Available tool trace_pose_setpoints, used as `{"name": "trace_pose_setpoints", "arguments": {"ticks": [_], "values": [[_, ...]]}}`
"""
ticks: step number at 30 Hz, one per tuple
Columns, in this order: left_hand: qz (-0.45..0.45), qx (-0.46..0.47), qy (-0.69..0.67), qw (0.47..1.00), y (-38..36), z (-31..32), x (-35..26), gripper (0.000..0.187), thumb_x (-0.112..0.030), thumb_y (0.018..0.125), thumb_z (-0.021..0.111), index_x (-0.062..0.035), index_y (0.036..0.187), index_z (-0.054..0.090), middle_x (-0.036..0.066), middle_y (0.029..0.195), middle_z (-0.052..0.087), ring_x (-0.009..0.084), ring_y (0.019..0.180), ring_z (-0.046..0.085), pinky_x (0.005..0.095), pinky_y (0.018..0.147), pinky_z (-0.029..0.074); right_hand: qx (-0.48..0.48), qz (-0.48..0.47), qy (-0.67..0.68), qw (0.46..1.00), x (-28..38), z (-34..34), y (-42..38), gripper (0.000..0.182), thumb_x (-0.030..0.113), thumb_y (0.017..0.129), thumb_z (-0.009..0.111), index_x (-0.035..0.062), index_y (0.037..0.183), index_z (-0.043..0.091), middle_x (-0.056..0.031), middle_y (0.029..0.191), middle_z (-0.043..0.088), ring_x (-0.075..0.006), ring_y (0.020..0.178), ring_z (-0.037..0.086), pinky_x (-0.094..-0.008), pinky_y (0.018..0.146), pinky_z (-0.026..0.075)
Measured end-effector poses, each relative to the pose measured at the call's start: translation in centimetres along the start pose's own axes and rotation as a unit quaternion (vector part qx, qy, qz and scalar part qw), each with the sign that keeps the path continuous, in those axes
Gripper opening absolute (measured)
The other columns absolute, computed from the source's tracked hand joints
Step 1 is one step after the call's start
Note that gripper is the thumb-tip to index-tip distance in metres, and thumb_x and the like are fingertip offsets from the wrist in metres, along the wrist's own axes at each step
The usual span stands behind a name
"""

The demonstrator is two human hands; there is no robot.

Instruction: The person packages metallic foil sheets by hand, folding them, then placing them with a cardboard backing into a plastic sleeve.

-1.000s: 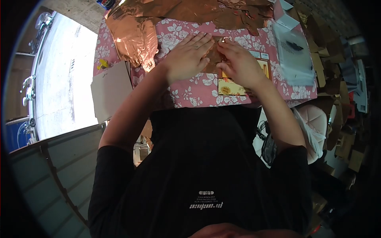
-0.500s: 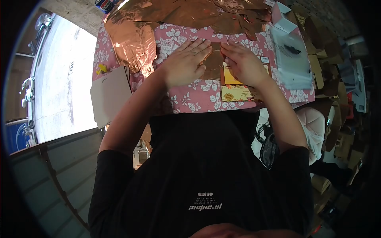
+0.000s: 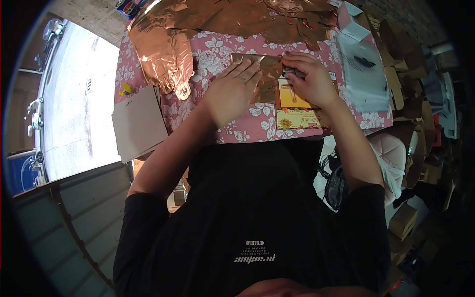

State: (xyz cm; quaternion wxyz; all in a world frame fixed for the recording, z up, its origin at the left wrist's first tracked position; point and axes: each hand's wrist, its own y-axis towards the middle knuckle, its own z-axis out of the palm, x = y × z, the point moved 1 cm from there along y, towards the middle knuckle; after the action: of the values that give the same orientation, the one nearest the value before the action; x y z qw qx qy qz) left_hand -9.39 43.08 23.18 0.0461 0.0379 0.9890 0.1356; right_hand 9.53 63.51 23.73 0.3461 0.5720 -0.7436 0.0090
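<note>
- Left hand (image 3: 233, 91) lies flat, palm down, fingers almost side by side. Right hand (image 3: 314, 84) is curled, thumb and fingers pinched on a small dark item (image 3: 292, 71), too small to say what it is.
- Nearest edge to watch: the table (image 3: 247, 136) front, running just past the person's black shirt (image 3: 257, 198). A strip of its pink floral cloth shows between that edge and the work, plus a wider patch left of the left hand.
- Cardboard sheets (image 3: 138, 121) sit in a stack at the left, poking out over the table's edge.
- Yellow-and-orange printed pack (image 3: 297, 101) lies flat under the right hand and forearm, cream strip toward the person.
- Next up is the copper foil piece (image 3: 267, 86): flattish, shiny brown, wrinkled, with a bright crease near its far side.
- Foil-wise, its left part is under the left hand, the middle shows between the hands, and the right hand is at its right edge, right by the pack.
- Clear plastic bags (image 3: 366, 86) lie well off to the right.
- More cloth separates the piece from the big copper foil heap (image 3: 227, 20) along the back.
- Way out at the corners: blue can (image 3: 127, 8) left, white box (image 3: 353, 24) right.
</note>
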Motion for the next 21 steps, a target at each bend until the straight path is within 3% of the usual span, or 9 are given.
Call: {"name": "trace_pose_setpoints", "arguments": {"ticks": [6,10,12,16,18,21], "values": [[-0.019,0.006,-0.037,0.999,-0.2,-0.2,0.0,0.049,-0.022,0.102,0.060,-0.0001,0.146,0.064,0.016,0.161,0.057,0.0299,0.154,0.049,0.0453,0.132,0.033,0.039,-0.049,-0.095,0.994,0.4,0.0,-0.1,0.034,0.004,0.091,0.079,0.0003,0.124,0.078,-0.0142,0.127,0.078,-0.0347,0.130,0.068,-0.0443,0.109,0.056],[-0.032,0.003,-0.064,0.997,-0.2,-0.4,-0.4,0.051,-0.028,0.104,0.062,-0.0001,0.146,0.064,0.015,0.161,0.057,0.0299,0.155,0.048,0.0458,0.132,0.032,0.049,-0.040,-0.082,0.995,0.4,-0.2,0.3,0.032,0.002,0.092,0.077,0.0014,0.124,0.078,-0.0143,0.127,0.078,-0.0362,0.128,0.069,-0.0446,0.108,0.056],[-0.029,0.002,-0.059,0.998,-0.2,-0.1,-0.5,0.050,-0.029,0.104,0.063,-0.0005,0.145,0.064,0.015,0.161,0.057,0.0297,0.155,0.047,0.0457,0.132,0.032,-0.010,0.032,0.010,0.999,1.4,-0.8,0.7,0.030,0.002,0.093,0.076,0.0024,0.123,0.078,-0.0136,0.128,0.077,-0.0362,0.125,0.069,-0.0448,0.108,0.056],[-0.035,0.004,-0.058,0.998,-0.1,-0.3,-0.7,0.049,-0.029,0.103,0.064,-0.0015,0.143,0.067,0.014,0.160,0.058,0.0292,0.156,0.046,0.0453,0.132,0.031,-0.060,-0.031,-0.032,0.997,2.3,-0.2,1.2,0.028,0.002,0.094,0.075,0.0033,0.122,0.078,-0.0126,0.129,0.076,-0.0352,0.122,0.070,-0.0447,0.106,0.056],[-0.037,0.005,-0.065,0.997,-0.2,0.1,-0.6,0.048,-0.029,0.103,0.064,-0.0017,0.142,0.068,0.014,0.160,0.058,0.0288,0.156,0.045,0.0457,0.132,0.031,0.044,-0.034,-0.058,0.997,1.6,0.6,0.9,0.028,0.003,0.095,0.074,0.0033,0.122,0.079,-0.0121,0.129,0.076,-0.0337,0.122,0.070,-0.0433,0.105,0.057],[-0.041,0.008,-0.069,0.997,-0.2,-0.6,-0.9,0.046,-0.030,0.103,0.065,-0.0022,0.140,0.069,0.014,0.159,0.059,0.0285,0.157,0.045,0.0463,0.132,0.031,0.045,-0.061,-0.071,0.995,1.1,0.6,0.8,0.029,0.004,0.094,0.075,0.0032,0.123,0.079,-0.0122,0.128,0.076,-0.0329,0.122,0.070,-0.0422,0.103,0.058]]}}
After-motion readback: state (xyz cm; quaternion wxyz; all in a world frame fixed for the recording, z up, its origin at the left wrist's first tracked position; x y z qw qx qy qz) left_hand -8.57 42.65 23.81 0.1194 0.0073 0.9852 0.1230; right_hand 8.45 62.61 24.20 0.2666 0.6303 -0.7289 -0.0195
